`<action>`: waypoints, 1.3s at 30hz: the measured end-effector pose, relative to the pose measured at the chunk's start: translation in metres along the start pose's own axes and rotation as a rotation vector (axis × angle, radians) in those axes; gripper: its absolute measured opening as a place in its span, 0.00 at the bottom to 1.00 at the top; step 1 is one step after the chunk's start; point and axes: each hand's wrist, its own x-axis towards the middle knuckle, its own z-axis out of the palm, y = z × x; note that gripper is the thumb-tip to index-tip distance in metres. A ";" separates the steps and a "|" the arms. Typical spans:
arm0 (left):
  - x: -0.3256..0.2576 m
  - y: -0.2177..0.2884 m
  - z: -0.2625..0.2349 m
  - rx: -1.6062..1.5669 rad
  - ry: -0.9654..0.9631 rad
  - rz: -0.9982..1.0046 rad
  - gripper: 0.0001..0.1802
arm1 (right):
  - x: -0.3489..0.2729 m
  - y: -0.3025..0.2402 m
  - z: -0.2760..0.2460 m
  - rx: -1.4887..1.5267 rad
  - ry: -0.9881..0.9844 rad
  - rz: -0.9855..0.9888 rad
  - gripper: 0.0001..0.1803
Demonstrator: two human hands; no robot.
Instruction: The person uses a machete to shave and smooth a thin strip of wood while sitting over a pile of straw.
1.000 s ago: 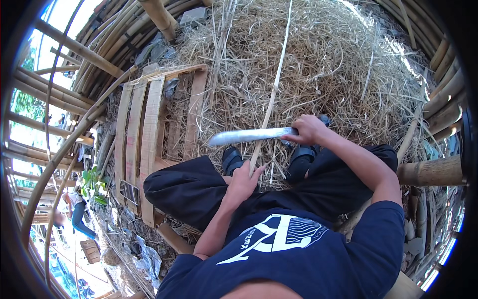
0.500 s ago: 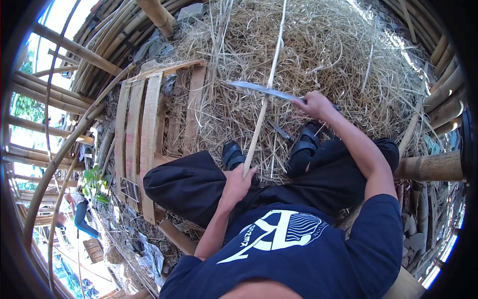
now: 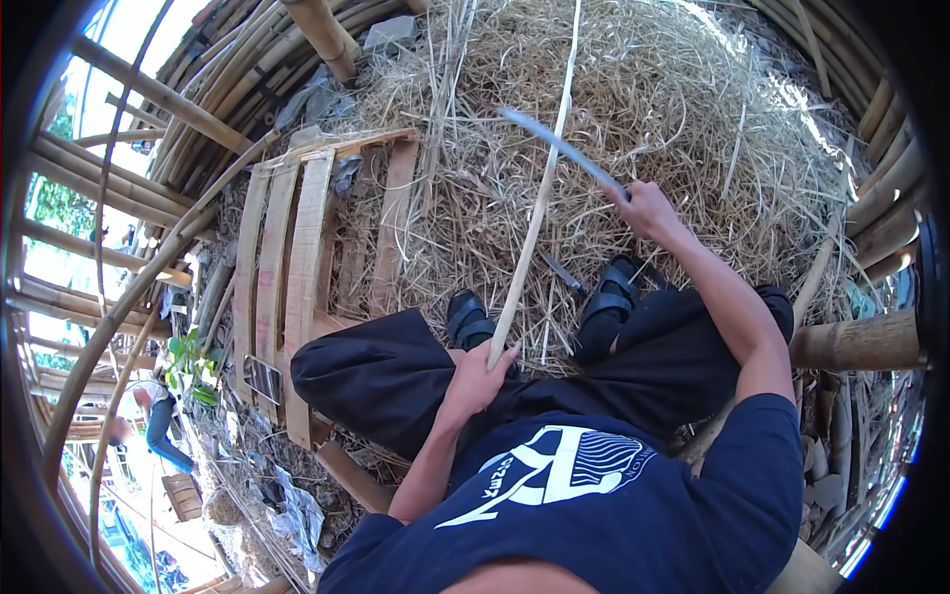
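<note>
My left hand [image 3: 479, 374] grips the lower end of a long pale bamboo strip [image 3: 539, 198] that rises up and away over a heap of dry shavings [image 3: 643, 109]. My right hand [image 3: 645, 206] is closed on the handle of a long blade [image 3: 554, 144], which is raised and points up-left, its tip crossing the strip. I sit with dark trousers and black sandals [image 3: 470, 315], feet resting on the shavings. A second small blade [image 3: 562, 272] lies on the straw between my feet.
A wooden slatted pallet [image 3: 297, 247] lies to my left. Thick bamboo poles [image 3: 327, 35] ring the spot, and one stout pole [image 3: 856, 342] sticks in at the right. Another person [image 3: 158, 421] bends over at the far lower left, outside the structure.
My right hand has lifted the blade from level across the strip near my feet to a raised position pointing up-left. The left hand keeps its grip on the strip.
</note>
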 end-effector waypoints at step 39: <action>0.056 0.008 0.001 0.011 0.087 0.184 0.17 | -0.053 -0.024 0.050 -0.252 -0.083 -0.614 0.42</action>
